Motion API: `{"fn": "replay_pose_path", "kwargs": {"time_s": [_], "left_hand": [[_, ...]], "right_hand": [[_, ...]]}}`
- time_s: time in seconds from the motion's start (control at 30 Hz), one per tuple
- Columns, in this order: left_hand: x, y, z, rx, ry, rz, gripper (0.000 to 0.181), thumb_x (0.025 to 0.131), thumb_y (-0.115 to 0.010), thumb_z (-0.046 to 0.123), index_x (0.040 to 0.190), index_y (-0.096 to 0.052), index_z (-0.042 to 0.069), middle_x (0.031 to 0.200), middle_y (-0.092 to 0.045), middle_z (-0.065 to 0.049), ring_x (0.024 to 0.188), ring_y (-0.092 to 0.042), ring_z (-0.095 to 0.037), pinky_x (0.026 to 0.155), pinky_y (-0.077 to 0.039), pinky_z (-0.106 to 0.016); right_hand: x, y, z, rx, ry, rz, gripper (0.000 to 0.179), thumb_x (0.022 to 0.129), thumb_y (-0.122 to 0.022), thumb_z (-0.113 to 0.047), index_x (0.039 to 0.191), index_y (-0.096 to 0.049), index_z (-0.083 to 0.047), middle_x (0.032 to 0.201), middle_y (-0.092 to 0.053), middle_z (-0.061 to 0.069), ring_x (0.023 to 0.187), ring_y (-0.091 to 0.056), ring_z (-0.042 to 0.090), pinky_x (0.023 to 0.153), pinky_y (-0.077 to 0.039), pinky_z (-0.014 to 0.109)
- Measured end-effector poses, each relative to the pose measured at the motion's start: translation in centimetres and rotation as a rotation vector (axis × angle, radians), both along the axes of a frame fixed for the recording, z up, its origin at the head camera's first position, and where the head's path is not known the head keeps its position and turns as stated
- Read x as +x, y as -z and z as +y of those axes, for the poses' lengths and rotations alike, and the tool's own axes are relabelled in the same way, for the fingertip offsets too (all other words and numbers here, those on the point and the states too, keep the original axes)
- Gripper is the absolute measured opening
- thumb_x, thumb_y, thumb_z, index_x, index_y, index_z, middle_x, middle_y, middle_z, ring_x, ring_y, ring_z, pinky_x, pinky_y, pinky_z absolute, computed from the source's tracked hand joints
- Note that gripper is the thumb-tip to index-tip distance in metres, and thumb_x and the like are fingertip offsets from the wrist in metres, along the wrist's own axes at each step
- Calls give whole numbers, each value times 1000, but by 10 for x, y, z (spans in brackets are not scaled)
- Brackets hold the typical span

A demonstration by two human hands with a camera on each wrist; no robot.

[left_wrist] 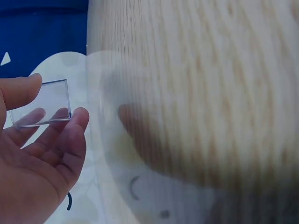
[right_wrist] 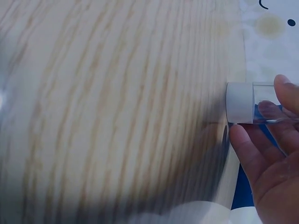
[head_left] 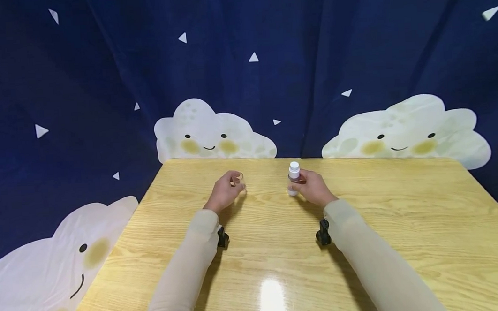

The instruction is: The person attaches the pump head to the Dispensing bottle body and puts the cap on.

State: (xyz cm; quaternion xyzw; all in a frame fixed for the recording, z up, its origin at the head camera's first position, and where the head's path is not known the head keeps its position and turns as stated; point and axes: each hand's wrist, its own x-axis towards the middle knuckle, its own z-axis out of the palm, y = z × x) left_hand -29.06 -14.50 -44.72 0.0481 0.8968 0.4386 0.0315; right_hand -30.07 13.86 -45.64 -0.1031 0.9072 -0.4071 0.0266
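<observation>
In the head view my left hand (head_left: pixel 226 190) pinches a small clear cup-like piece (head_left: pixel 242 180) just above the table. Its see-through wall (left_wrist: pixel 57 99) shows in the left wrist view between thumb and curled fingers. My right hand (head_left: pixel 315 188) grips a slim bottle (head_left: pixel 294 170) round its middle, holding it nearly upright with its white cap on top. The right wrist view shows the bottle's white base (right_wrist: pixel 240 102) and a clear middle section, partly covered by the fingers. A gap separates the two hands.
The wooden table (head_left: pixel 270 234) has its far edge just beyond the hands. A dark blue curtain (head_left: pixel 286 55) with printed clouds hangs behind it and along the left. Black wrist mounts (head_left: pixel 323 234) sit on both sleeves.
</observation>
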Motion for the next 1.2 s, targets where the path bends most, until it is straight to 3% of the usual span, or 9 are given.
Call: {"fn": "replay_pose_path", "kwargs": {"time_s": [0.23,0.47,0.6,0.73,0.93,1.1,1.2], "left_hand": [[0,0,1,28,-15,-16,45,98,-62,24,139,-50,11,129,-60,-12,118,-59,-31,92,-52,-44],[-7,-2,6,140,-97,-10,48,99,-61,27,139,-48,4,126,-61,-11,115,-60,-28,91,-52,-40],[-11,-4,13,206,-152,48,40,97,-64,26,130,-53,7,121,-63,-11,109,-62,-27,89,-53,-39],[-13,-8,21,242,-161,118,35,96,-66,22,127,-58,7,117,-64,-13,107,-60,-28,91,-51,-41],[-17,-24,35,249,-127,165,38,95,-66,20,131,-58,8,121,-65,-14,108,-60,-26,92,-51,-37],[-21,-45,40,166,-112,229,38,91,-71,18,124,-57,4,117,-66,-13,96,-59,-21,79,-49,-27],[-22,-62,42,123,-61,266,34,91,-72,16,120,-58,4,117,-66,-12,93,-61,-21,74,-49,-27]], "right_hand": [[0,-3,0,-5,2,-35,43,95,-66,-16,135,-56,-3,133,-62,22,123,-59,39,105,-47,52],[1,-3,1,-8,-1,-3,43,95,-67,-16,134,-56,0,132,-63,24,121,-61,39,102,-50,51],[2,-2,1,-15,10,8,45,94,-68,-16,134,-56,0,131,-63,23,120,-61,39,102,-50,50],[1,3,1,-68,12,1,46,94,-68,-16,136,-57,-2,129,-64,23,119,-62,38,95,-54,47],[-1,9,3,-147,5,-27,48,94,-68,-16,139,-55,-5,129,-64,23,116,-63,36,83,-57,36],[-1,14,4,-191,2,-51,47,95,-67,-17,139,-55,-6,133,-63,22,121,-61,36,91,-56,41],[-1,15,4,-208,0,-64,48,94,-68,-18,139,-55,-7,134,-62,21,123,-61,35,94,-55,43]]}}
